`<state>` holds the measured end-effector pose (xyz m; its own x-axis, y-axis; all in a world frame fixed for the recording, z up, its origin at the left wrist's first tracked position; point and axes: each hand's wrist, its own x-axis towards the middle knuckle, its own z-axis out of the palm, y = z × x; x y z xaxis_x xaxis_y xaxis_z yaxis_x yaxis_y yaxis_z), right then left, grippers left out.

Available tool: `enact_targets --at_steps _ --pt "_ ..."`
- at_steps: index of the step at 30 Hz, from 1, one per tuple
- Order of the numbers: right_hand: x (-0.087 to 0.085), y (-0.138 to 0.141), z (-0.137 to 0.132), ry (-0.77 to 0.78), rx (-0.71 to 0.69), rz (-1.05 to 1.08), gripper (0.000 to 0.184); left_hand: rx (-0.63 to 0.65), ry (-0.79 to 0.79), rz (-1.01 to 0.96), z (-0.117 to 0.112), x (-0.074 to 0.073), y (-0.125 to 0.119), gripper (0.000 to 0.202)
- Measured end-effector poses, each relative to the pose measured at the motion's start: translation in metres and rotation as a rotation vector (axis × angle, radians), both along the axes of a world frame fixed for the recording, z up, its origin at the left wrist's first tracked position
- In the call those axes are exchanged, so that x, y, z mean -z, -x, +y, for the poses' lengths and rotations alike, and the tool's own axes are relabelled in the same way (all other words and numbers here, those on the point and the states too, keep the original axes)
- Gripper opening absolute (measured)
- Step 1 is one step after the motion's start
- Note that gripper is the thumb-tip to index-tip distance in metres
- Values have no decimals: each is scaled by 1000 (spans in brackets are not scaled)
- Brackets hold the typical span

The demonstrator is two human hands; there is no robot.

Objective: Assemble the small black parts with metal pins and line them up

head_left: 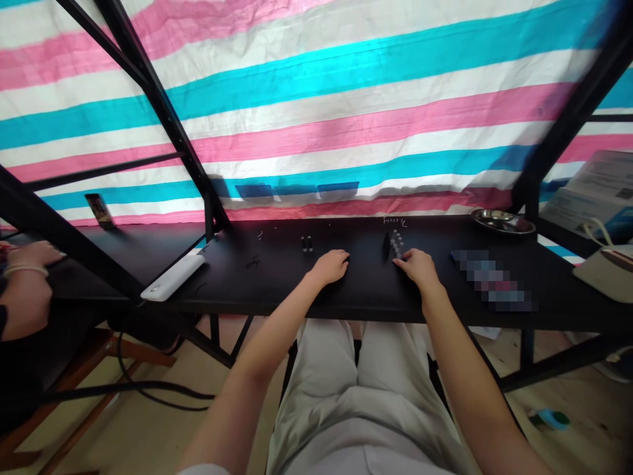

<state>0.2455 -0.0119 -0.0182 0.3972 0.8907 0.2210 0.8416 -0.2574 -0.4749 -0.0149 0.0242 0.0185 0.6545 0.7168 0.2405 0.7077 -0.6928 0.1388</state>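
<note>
Head view, right hand (419, 266), clear pieces (396, 243) alongside

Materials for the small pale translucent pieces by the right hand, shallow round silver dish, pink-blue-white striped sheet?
Small translucent pieces: possibly plastic or glass; they look pale and see-through, too small to settle.
Silver dish: likely polished metal, bright mirror-like highlights.
Striped sheet: probably plastic tarp, crinkled finish, light glowing through.

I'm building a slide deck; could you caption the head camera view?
Left hand on a black table, right hand at the near end of a cluster of small pale pieces.
</note>
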Motion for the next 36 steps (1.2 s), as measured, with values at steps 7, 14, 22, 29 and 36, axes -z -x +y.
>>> enact_targets --at_steps 7,14,22,29,36 --pt "-2 4 -4 4 12 0 37 56 -256 59 16 -57 40 39" --pt "-1 8 -14 -12 22 -2 39 -97 -163 233 53 -105 91 51" --pt "-10 19 -30 -49 15 16 38 -193 -17 362 77 -103 117 61" --pt "-17 26 -35 -148 -3 2 48 -94 -43 237 85 -77 107 51" --pt "-16 26 -35 -170 -13 -1 49 -167 -61 140 78 -58 84 40"
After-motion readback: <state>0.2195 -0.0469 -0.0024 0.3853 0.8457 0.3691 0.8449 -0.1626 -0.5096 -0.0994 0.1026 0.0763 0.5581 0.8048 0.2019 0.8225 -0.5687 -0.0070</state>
